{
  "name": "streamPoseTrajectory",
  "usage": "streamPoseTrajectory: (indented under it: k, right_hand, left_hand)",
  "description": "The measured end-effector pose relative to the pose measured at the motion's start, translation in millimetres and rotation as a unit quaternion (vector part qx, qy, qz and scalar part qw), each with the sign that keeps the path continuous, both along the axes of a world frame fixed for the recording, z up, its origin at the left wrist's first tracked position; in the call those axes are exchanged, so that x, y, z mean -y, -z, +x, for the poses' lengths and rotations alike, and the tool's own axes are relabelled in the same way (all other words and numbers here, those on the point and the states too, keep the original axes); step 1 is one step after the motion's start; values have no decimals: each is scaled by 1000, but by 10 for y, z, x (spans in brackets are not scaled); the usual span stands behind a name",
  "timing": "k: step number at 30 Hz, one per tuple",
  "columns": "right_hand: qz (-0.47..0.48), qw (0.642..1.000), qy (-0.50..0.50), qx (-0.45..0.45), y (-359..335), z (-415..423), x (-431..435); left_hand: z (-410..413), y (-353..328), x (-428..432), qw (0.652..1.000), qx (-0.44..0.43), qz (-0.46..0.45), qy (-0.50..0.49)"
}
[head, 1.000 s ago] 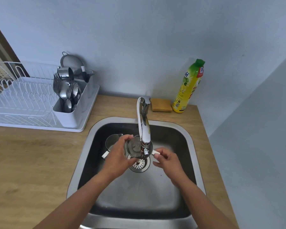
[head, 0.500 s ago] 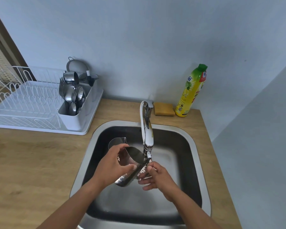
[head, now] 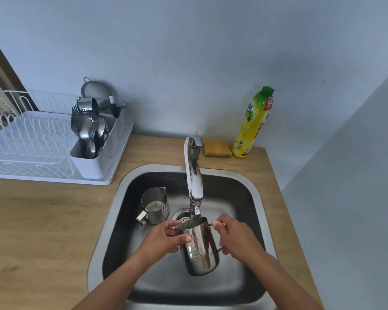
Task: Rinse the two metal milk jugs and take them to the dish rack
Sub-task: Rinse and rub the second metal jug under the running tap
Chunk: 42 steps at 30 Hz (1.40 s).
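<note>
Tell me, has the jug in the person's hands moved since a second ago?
Yes. The held jug was tucked mouth-up beneath the faucet over the drain; now it sits nearer the person, its mouth tipped toward the spout.

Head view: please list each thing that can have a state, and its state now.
Held jug: upright under the tap, gripped by both hands.
Second jug: upright on the sink floor.
Left hand: on the jug's rim and body.
Right hand: on its handle.
Tap: water flow unclear.
</note>
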State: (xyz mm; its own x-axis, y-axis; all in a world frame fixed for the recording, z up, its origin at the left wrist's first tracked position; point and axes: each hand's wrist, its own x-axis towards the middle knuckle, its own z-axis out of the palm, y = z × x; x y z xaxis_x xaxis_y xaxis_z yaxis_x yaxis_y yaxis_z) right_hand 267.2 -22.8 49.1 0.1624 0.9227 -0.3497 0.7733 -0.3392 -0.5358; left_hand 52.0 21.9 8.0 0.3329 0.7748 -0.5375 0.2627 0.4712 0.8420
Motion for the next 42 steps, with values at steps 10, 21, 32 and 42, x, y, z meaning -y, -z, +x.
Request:
streamPoseTrajectory:
  k: [10,21,32,42]
  right_hand:
    - [67,998,-3,17,-174,123,25]
    - [3,934,148,-326,203,-25,-56]
    - [-2,982,94,-165,151,-50,-217]
    - [-27,972,115,-205,248,-68,-248]
  left_hand:
    - [261,-68,-56,998,30,54,21]
    - [81,-188,-156,976,-52,209,31]
    - [60,-9,-131,991,-56,117,-4]
    - [17,5,-184,989,-93,114,12]
